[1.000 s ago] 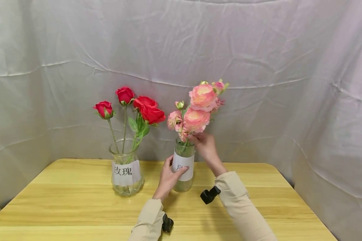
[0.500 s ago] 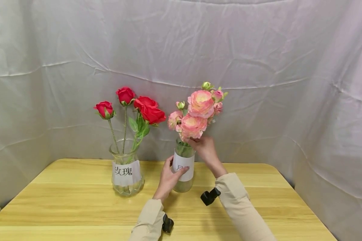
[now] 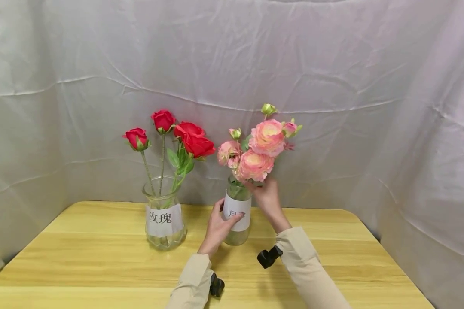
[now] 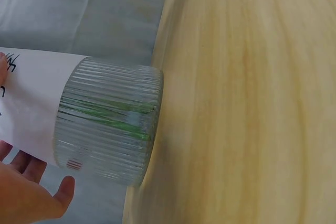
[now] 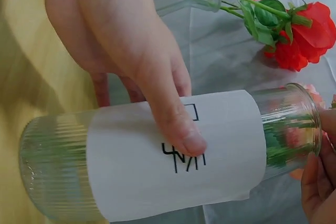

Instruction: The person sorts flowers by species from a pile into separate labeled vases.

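A ribbed glass vase [image 3: 237,237] with a white paper label stands upright on the table. My left hand [image 3: 216,227] grips it from the left, thumb across the label, as the right wrist view also shows. Pink flowers [image 3: 268,137] with blossoms and buds rise from its mouth. At the rim, under the lower large blossom, the right hand [image 3: 268,201] pinches the flower stems; petals partly cover its fingertips. Green stems [image 4: 113,116] show through the glass near the vase's base in the left wrist view.
To the left stands a wider glass vase [image 3: 165,242], also labelled, holding several red roses [image 3: 195,146]. Wood-grain table [image 3: 100,257] lies beneath both vases. A grey cloth [image 3: 332,64] hangs behind and along the sides.
The pink blossoms have shifted, their large heads turning and ending slightly farther right and lower. My right hand has dropped a little at the rim; the left hand keeps its grip on the vase.
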Action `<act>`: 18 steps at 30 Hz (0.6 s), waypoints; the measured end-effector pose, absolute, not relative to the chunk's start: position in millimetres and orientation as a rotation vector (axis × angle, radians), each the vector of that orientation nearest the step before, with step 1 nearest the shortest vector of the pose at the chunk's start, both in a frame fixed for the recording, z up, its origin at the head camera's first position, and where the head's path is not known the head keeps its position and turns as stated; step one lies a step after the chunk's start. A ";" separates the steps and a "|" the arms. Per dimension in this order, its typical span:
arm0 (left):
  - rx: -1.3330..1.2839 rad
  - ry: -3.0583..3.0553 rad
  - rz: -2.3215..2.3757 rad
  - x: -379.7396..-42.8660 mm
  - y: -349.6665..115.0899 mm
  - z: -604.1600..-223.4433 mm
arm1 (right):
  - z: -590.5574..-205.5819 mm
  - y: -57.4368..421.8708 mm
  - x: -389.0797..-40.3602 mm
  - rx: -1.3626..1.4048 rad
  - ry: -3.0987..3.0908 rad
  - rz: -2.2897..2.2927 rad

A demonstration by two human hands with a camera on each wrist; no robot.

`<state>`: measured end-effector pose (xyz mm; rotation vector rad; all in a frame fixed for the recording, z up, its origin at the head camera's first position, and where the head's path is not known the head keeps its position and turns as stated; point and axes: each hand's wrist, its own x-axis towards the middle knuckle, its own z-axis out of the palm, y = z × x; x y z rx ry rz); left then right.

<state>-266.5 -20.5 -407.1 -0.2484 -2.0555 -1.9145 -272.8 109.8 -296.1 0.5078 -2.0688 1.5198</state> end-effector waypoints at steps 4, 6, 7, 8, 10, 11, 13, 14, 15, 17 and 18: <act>-0.236 -2.061 -1.923 -266.2 -19.3 -407.0 | -303.5 115.6 -270.7 0.474 -2.061 1.583; -0.234 -2.058 -1.926 -266.1 -18.3 -407.0 | -307.4 119.7 -269.8 0.436 -2.096 1.614; -0.234 -2.055 -1.927 -266.1 -17.8 -407.1 | -309.5 122.0 -269.0 0.408 -2.125 1.628; -0.234 -2.050 -1.930 -266.1 -17.2 -407.0 | -312.2 124.3 -268.5 0.381 -2.162 1.640; -0.230 -2.039 -1.933 -265.9 -16.2 -407.0 | -318.6 129.1 -267.8 0.343 -2.218 1.666; -0.229 -2.036 -1.933 -265.6 -15.8 -407.0 | -322.5 131.8 -267.1 0.325 -2.241 1.686; -0.229 -2.032 -1.935 -264.9 -15.2 -406.8 | -331.1 137.8 -265.7 0.299 -2.271 1.721; -0.227 -2.034 -1.936 -264.3 -15.0 -406.6 | -335.7 141.4 -265.2 0.297 -2.276 1.734; -0.227 -2.037 -1.934 -263.6 -14.8 -406.5 | -339.8 145.4 -264.3 0.288 -2.286 1.739; -0.230 -2.046 -1.933 -262.2 -14.7 -406.3 | -347.5 154.3 -262.4 0.268 -2.302 1.730; -0.230 -2.052 -1.935 -261.3 -15.0 -406.3 | -351.0 159.2 -261.5 0.263 -2.310 1.717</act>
